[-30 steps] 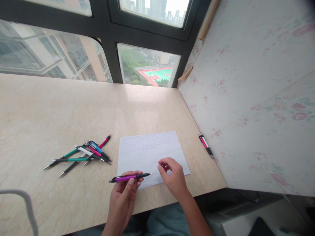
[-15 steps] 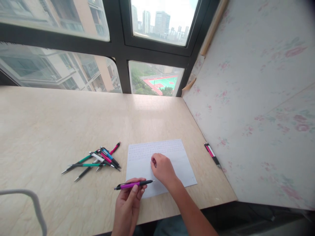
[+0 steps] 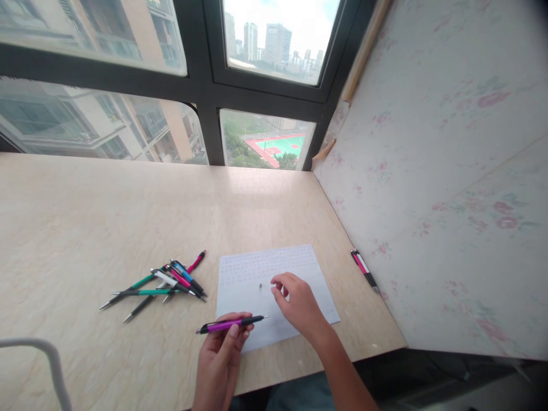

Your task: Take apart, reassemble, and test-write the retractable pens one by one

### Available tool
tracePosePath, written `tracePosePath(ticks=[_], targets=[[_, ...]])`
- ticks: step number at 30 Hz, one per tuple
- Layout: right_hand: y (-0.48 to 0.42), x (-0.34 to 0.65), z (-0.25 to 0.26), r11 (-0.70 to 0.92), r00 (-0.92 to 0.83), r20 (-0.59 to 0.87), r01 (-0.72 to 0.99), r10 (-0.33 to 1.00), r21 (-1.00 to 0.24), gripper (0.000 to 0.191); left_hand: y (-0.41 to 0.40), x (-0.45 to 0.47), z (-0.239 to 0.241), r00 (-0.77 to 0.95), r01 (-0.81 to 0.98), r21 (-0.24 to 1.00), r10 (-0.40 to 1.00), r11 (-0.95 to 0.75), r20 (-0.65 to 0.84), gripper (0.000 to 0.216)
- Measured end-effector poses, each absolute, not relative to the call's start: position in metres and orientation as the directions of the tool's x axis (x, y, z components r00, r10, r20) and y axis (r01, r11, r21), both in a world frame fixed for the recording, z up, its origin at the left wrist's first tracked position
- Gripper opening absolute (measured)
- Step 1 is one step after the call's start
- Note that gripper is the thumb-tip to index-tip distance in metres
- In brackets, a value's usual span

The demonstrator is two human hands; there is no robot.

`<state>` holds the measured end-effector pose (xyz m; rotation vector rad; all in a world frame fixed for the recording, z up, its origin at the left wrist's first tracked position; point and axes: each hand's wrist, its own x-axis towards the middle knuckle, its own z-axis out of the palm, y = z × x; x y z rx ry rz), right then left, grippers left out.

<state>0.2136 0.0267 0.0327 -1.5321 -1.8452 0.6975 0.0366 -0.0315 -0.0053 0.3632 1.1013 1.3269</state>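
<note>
Holding purple pen (image 3: 231,324) level, left hand (image 3: 222,357) sits by near edge of desk (image 3: 107,217). Thumb and fingertips pinch barrel mid-length, tip pointing right over near part of paper sheet (image 3: 244,277). Right hand (image 3: 302,305) rests over sheet, fingers loosely curled, thumb and forefinger slightly apart. Tiny dark piece (image 3: 260,285) lies on sheet just beside right fingertips. Pile of pens (image 3: 171,281) lies left of sheet. Two more pens (image 3: 363,269) lie at right edge of desk against floral wall panel (image 3: 428,200).
</note>
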Motion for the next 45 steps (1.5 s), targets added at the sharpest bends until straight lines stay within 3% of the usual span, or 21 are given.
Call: tracePosePath(ticks=[4,8,11,14,21,30,34,37,45], targets=[[0.001,0.211,0.05,0.277,-0.271,0.153,0.515,0.95,-0.811,0.012,-0.032,0.041,0.001,-0.133,-0.492,0.826,0.914,0.275,-0.383,0.031],[-0.012,0.208,0.052,0.311,-0.331,0.147,0.526,0.932,-0.792,0.014,-0.032,0.043,0.005,-0.134,-0.404,0.869,0.921,0.285,-0.365,0.033],[-0.014,0.22,0.048,0.297,-0.332,0.125,0.54,0.935,-0.787,0.019,-0.031,0.042,0.004,-0.14,-0.433,0.854,0.915,0.287,-0.378,0.032],[-0.015,0.238,0.04,0.246,-0.288,0.096,0.549,0.953,-0.799,0.022,-0.028,0.041,0.003,-0.142,-0.519,0.809,0.906,0.276,-0.4,0.03],[0.002,0.234,0.009,0.067,0.028,0.115,0.669,0.993,-0.74,0.019,-0.027,0.038,-0.001,-0.113,-0.559,0.775,0.898,0.297,-0.425,0.031],[0.036,0.186,-0.006,0.045,0.048,0.142,0.81,0.989,-0.585,0.021,-0.024,0.036,-0.011,-0.099,-0.525,0.797,0.908,0.299,-0.406,0.031],[0.03,0.194,-0.004,0.06,0.024,0.129,0.795,0.991,-0.603,0.017,-0.023,0.036,-0.011,-0.086,-0.532,0.785,0.902,0.317,-0.423,0.03],[0.019,0.208,-0.002,0.055,0.036,0.139,0.798,0.99,-0.6,0.021,-0.024,0.036,-0.01,-0.077,-0.551,0.767,0.896,0.328,-0.438,0.029],[-0.011,0.22,-0.007,0.126,-0.033,0.208,0.883,0.978,-0.453,0.04,-0.024,0.036,-0.005,-0.109,-0.592,0.731,0.864,0.341,-0.491,0.039]])
